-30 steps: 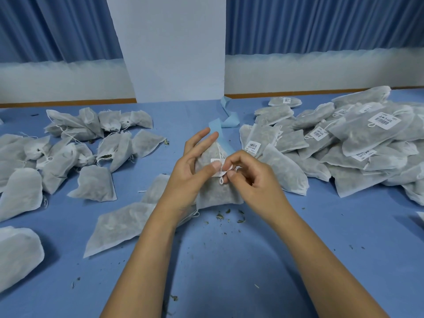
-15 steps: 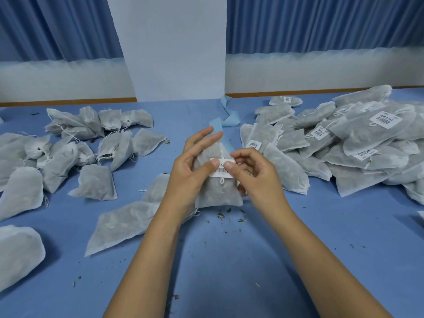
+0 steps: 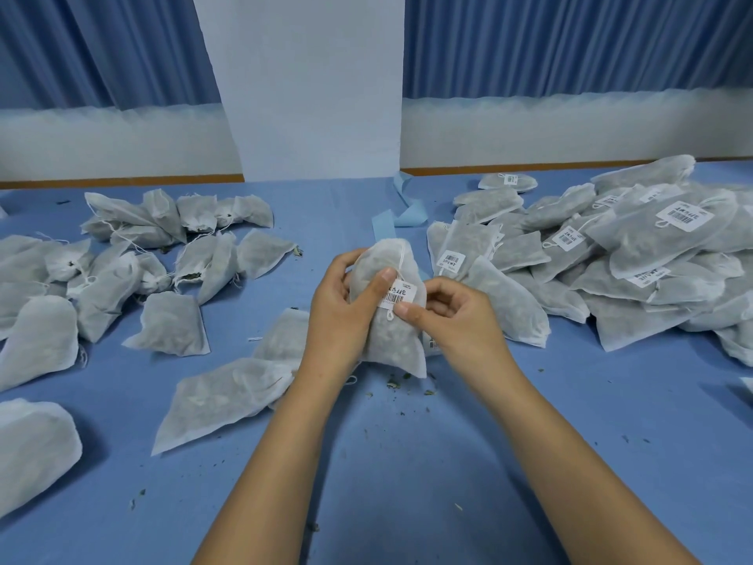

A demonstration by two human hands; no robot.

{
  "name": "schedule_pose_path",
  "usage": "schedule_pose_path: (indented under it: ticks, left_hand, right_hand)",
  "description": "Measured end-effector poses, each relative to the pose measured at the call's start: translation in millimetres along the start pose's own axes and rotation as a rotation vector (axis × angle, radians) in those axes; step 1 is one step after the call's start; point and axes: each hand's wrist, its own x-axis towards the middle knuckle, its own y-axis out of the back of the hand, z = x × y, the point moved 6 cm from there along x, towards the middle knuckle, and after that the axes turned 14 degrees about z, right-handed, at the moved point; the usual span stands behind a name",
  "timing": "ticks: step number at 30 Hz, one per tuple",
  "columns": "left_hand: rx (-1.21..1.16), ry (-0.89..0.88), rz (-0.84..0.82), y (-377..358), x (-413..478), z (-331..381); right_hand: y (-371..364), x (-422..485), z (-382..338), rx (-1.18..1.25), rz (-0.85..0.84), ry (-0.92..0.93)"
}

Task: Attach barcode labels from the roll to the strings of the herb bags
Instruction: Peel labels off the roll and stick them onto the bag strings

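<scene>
Half-folded before, the barcode label (image 3: 401,294) was pinched flat by the right hand (image 3: 458,320), the herb bag (image 3: 393,348) clasped by the left hand (image 3: 340,316): seemingly tagged.

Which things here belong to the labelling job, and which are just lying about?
Job: held herb bag, barcode label on it, its string, left hand, right hand, unlabelled bags, labelled bags, blue paper strip (probably label backing).
Lying about: herb crumbs, blue curtains, white pillar.

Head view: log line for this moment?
left hand holds herb bag | right hand pinches barcode label on string | labelled bags right | unlabelled bags left
</scene>
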Motion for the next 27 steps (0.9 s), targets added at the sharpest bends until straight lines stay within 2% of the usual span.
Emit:
schedule_pose_path:
  ticks: [3, 8, 11, 14, 16, 19, 23, 27]
  left_hand:
    - [-0.012, -0.007, 0.000, -4.8, -3.6, 4.5]
    - [0.079, -0.128, 0.005, -11.1, -6.0, 17.2]
    - [0.080, -0.112, -0.041, -26.3, -8.9, 22.6]
    - [0.231, -0.100, -0.109, -47.3, -12.1, 25.0]
    - [0.283, -0.087, -0.121, -59.5, -14.5, 24.9]
    - [0.305, -0.084, -0.123, -73.1, -19.2, 26.3]
    - [0.531, -0.106, -0.227, -91.8, -30.2, 20.6]
    - [0.555, -0.124, -0.200, -101.8, -35.3, 27.4]
  right_hand:
    - [2.2, 0.1, -6.7, 0.012, 0.034, 0.031]
    - [10.2, 0.2, -17.2, -0.074, 0.124, 0.083]
    - [21.3, 1.3, -31.2, -0.095, 0.195, 0.128]
    - [41.3, 3.6, -45.2, -0.081, 0.286, 0.141]
    - [51.7, 4.2, -45.3, -0.050, 0.265, 0.050]
    - [56.8, -9.8, -36.5, -0.098, 0.087, -0.158]
    - [69.3, -30.7, -27.0, -0.056, -0.084, -0.310]
    - [90.2, -22.8, -22.5, 0.149, 0.047, -0.437]
